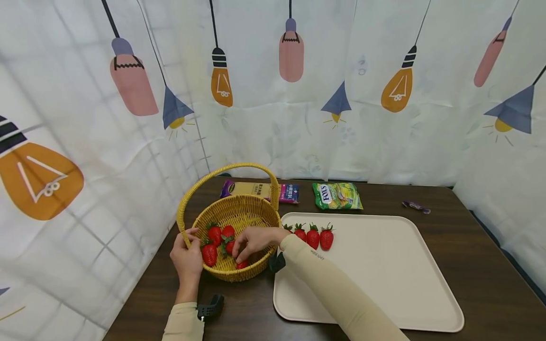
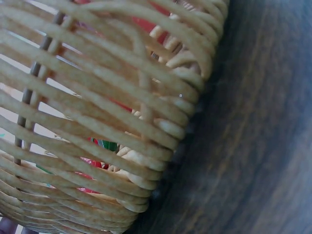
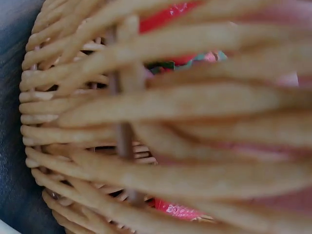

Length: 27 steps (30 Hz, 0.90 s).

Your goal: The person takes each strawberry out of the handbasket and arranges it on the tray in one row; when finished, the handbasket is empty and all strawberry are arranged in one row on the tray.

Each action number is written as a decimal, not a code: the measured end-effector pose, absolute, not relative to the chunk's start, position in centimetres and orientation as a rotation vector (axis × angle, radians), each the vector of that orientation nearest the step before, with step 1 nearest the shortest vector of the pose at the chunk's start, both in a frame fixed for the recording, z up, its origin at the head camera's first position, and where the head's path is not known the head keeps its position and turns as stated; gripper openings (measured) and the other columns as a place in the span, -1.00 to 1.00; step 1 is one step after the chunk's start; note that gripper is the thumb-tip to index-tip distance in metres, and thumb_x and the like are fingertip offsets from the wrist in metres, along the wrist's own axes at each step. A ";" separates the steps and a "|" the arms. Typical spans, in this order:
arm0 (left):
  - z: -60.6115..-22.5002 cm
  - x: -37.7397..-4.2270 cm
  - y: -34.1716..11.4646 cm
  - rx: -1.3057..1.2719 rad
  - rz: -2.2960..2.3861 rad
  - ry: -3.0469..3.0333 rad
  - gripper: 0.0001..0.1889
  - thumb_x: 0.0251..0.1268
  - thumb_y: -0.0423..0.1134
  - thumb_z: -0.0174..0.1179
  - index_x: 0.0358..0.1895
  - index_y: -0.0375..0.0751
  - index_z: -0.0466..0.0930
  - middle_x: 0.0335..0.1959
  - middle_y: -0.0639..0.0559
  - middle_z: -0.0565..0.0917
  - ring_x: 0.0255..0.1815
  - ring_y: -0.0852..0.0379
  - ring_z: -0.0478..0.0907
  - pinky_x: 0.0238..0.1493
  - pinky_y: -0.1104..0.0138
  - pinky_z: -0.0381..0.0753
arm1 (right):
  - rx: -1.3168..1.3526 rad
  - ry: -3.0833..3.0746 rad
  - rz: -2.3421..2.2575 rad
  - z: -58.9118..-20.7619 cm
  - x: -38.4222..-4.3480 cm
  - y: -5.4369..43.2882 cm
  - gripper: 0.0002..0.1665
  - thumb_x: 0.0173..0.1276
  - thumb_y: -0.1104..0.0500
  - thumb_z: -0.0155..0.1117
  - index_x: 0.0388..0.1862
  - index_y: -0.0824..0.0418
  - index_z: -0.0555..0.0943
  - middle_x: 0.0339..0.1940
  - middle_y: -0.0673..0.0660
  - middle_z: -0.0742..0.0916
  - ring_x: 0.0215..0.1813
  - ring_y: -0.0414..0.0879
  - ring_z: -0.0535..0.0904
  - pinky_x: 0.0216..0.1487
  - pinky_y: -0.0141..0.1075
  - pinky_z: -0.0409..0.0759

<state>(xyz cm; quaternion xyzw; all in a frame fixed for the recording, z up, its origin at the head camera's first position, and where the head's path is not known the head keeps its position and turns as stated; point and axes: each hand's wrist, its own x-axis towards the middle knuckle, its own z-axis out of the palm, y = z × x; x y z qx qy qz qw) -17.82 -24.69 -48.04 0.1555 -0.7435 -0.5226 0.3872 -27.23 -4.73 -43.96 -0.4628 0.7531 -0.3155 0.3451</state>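
Note:
A yellow wicker basket (image 1: 237, 203) with a tall arched handle stands at the table's left, holding several red strawberries (image 1: 209, 255). My left hand (image 1: 187, 258) grips its left rim by the foot of the handle, thumb over the edge. Inside, my right hand (image 1: 256, 240) reaches down with bent fingers among the fruit; one strawberry (image 1: 241, 264) shows just below the fingertips. Whether the fingers pinch a strawberry is hidden. Both wrist views are filled by the basket's woven wall (image 2: 97, 92), with bits of red strawberry (image 3: 178, 208) behind the strands.
Right of the basket lies a cream tray (image 1: 384, 274), with several strawberries (image 1: 326, 238) in a row at its upper left. Behind are a purple and yellow packet (image 1: 290, 193), a green FOX'S candy bag (image 1: 338, 196) and a small purple wrapped sweet (image 1: 415, 207).

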 end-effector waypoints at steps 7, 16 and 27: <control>-48.0 -17.9 -24.7 0.396 -1.327 -1.891 -0.92 0.22 -0.52 0.05 -0.38 -0.39 0.52 -0.12 -0.09 0.72 -0.31 0.30 0.46 -0.41 0.40 0.26 | -1.205 1.923 -0.766 -44.0 -27.0 -4.8 -0.82 0.27 0.13 0.38 -0.15 0.10 0.72 -0.25 -0.15 0.73 -0.21 -0.33 0.49 -0.11 -0.44 0.50; -48.1 -17.8 -24.7 0.398 -1.333 -1.902 -0.91 0.23 -0.52 0.04 -0.32 -0.44 0.55 -0.11 -0.08 0.72 -0.31 0.32 0.46 -0.45 0.43 0.26 | -1.179 1.901 -0.875 -44.1 -27.1 -4.6 -0.85 0.25 0.13 0.40 -0.20 0.07 0.72 -0.20 -0.15 0.71 -0.15 -0.30 0.45 -0.07 -0.41 0.45; -48.3 -18.0 -24.8 0.393 -1.306 -1.890 -0.90 0.21 -0.53 0.06 -0.40 -0.32 0.53 -0.13 -0.05 0.73 -0.28 0.17 0.53 -0.43 0.44 0.29 | -1.112 1.966 -1.021 -43.7 -26.6 -4.2 -0.70 0.15 0.22 0.45 -0.11 0.10 0.66 -0.10 -0.13 0.65 -0.09 -0.25 0.45 -0.05 -0.39 0.48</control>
